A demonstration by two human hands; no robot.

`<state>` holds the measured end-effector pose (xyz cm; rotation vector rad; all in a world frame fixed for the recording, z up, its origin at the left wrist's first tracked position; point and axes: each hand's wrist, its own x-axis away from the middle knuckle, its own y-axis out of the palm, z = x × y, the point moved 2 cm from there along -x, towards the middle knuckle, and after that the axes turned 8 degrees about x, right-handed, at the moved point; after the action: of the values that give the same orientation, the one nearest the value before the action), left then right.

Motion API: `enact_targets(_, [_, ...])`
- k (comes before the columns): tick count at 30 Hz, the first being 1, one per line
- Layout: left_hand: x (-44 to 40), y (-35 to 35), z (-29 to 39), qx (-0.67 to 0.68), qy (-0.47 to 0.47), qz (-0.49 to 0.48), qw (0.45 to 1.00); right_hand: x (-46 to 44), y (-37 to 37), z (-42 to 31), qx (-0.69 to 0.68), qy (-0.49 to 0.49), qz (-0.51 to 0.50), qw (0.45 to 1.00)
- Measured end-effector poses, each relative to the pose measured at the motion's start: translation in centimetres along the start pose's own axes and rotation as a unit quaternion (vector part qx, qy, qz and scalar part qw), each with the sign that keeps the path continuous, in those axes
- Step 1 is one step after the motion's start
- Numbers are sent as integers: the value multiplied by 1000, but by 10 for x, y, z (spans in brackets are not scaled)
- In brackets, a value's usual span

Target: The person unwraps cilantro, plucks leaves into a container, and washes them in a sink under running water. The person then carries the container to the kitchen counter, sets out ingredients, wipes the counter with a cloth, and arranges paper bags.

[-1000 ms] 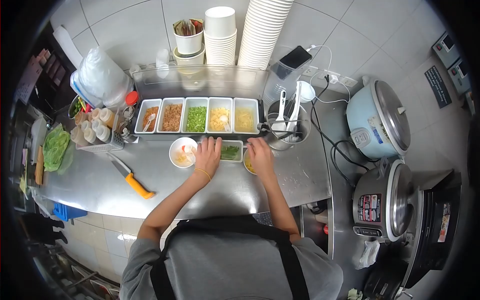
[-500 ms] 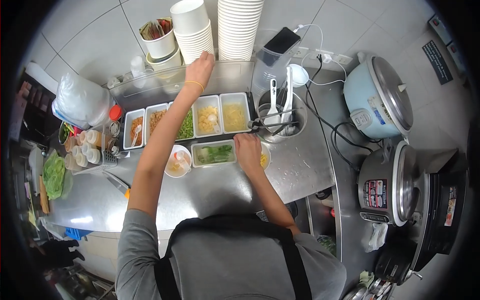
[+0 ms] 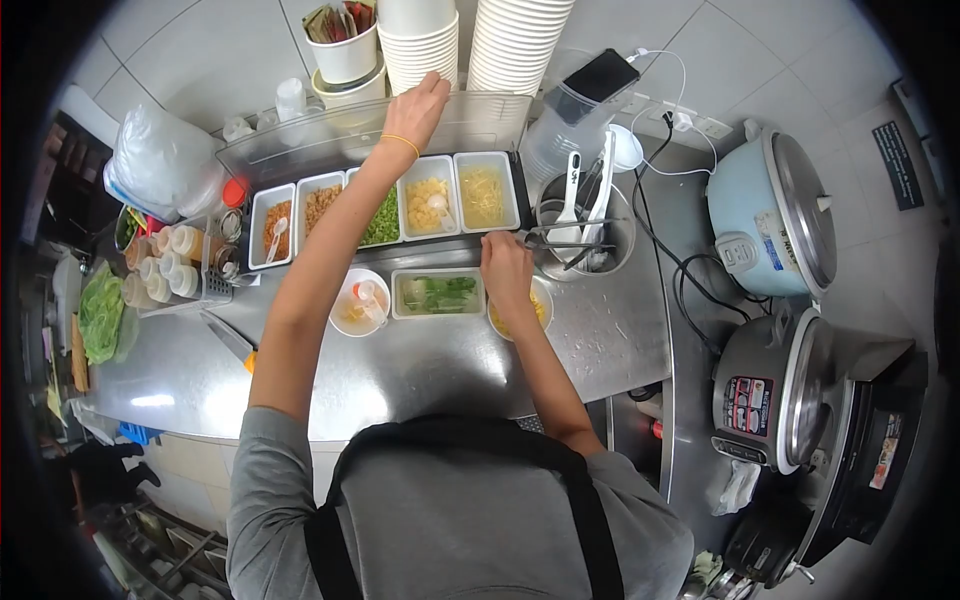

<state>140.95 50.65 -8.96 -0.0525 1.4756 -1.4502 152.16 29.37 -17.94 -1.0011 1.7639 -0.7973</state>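
Note:
My left hand [image 3: 418, 108] reaches across the topping box to its raised clear lid [image 3: 300, 130]. Its fingers are closed at the lid's upper edge, in front of the stacked paper bowls [image 3: 418, 55]. My right hand [image 3: 507, 272] is closed, fingertips down by the box's black front edge [image 3: 440, 247]; what they grip, if anything, is hidden. Under that wrist, partly covered, sits a bowl of yellow corn [image 3: 540, 305]. To its left are a tray of green leaves [image 3: 437, 294] and a white bowl [image 3: 345, 318] with a red-and-white item inside.
White tubs hold chopped toppings, including green pieces [image 3: 384, 222] and yellow chunks [image 3: 424, 198]. A steel pot [image 3: 622, 255] with tongs and white spoons stands right. A knife [image 3: 232, 338] lies left, near sauce bottles [image 3: 165, 265]. Rice cookers [image 3: 765, 215] and cables occupy the right side.
The view has shifted a little. My right hand has moved slightly up toward the box's front edge, its fingers more drawn together. My left hand stays at the lid's edge.

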Motion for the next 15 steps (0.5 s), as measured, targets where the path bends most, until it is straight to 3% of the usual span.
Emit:
enact_targets(3, [17,-17,10,42,-20,-1,999,9,-9,4,-56,-10,-49,997])
enact_targets(6, [62,-86,50,79,-68,15,994,33,-35,14,-76,-67,-7,995])
enact_targets(8, [113,-122,53,108,-117,24,987,62,-53,35,-110,-26,-8,994])
enact_targets(9, [142,-135,49,126,-141,39,981,75,-66,40,-64,-4,19,998])
enact_targets(10, [179,-140,42,140,-206,56,967,87,-78,45,-17,18,45,999])
enact_targets(11, [218,-140,37,153,-270,72,948,100,-80,55,-59,94,18,994])
enact_targets(12, [258,-135,36,280,-398,108,867,116,-76,66,-101,170,-10,980])
enact_targets(13, [292,-131,40,395,-510,144,751,126,-70,74,-141,242,-39,959])
enact_targets(15, [328,-128,65,595,-653,206,421,141,-53,78,-390,366,-81,841])
